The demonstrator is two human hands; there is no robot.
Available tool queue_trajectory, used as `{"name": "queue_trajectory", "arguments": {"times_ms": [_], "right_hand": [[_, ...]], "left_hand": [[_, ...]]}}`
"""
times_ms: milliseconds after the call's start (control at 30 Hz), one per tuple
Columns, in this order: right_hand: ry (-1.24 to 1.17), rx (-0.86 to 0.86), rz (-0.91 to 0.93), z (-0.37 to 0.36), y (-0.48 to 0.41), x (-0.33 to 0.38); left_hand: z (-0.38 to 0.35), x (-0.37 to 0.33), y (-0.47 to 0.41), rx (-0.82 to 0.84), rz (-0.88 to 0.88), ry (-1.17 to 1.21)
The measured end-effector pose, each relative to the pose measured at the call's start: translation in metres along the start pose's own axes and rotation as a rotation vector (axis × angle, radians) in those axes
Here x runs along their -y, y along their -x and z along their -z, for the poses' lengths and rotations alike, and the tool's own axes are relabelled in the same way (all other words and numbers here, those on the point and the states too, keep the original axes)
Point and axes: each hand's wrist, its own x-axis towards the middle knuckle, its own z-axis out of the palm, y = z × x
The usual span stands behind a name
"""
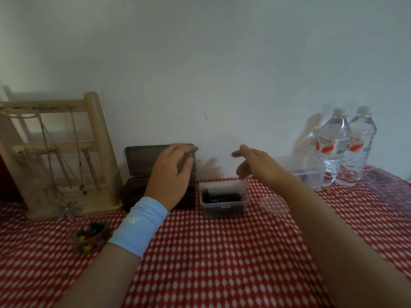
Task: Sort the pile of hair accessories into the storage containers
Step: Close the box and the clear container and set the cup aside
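My left hand (171,174), with a light blue wristband, reaches over a dark brown box (135,188) against the wall. Its fingers curl over the top right corner of the raised lid (142,158) and the thumb lies on the lid's face. My right hand (255,165) hovers, blurred, just above and behind a small clear container (222,207) that holds black hairpins (224,197). Its fingers are loose and hold nothing I can see. A small round bowl (89,237) with colourful mini clips sits at the near left.
A wooden jewellery stand (95,138) hung with necklaces stands at the left. A clear round lid (274,204) lies right of the pin container. Behind it are a clear box (309,172) and two water bottles (333,147). The red-and-white cloth (222,263) covers the table.
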Motion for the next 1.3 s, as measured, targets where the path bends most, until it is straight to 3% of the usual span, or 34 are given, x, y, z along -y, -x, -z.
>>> {"name": "queue_trajectory", "arguments": {"times_ms": [67, 200, 300, 400, 567, 933, 1167, 1300], "right_hand": [[0.184, 0.138, 0.032, 0.002, 0.005, 0.009], [0.601, 0.396, 0.11, -0.002, 0.007, 0.014], [0.666, 0.439, 0.111, -0.004, 0.009, 0.016], [0.72, 0.448, 0.115, -0.005, 0.009, 0.018], [0.759, 0.436, 0.118, -0.016, 0.013, 0.018], [0.859, 0.355, 0.185, -0.024, 0.02, 0.021], [0.825, 0.441, 0.055, -0.035, 0.023, 0.028], [0.621, 0.214, 0.117, -0.05, 0.015, 0.045]], "left_hand": [[0.001, -0.003, -0.001, 0.158, -0.035, -0.071], [-0.003, -0.005, 0.007, 0.66, 0.009, -0.307], [-0.011, -0.008, 0.012, 0.801, 0.02, -0.38], [-0.014, -0.01, 0.011, 0.782, -0.04, -0.463], [-0.015, -0.009, 0.016, 0.717, -0.033, -0.355], [-0.023, -0.003, 0.028, 0.573, -0.072, -0.349], [-0.015, -0.005, 0.025, 0.646, 0.022, -0.239], [0.017, 0.013, 0.014, 0.51, 0.06, -0.196]]}}
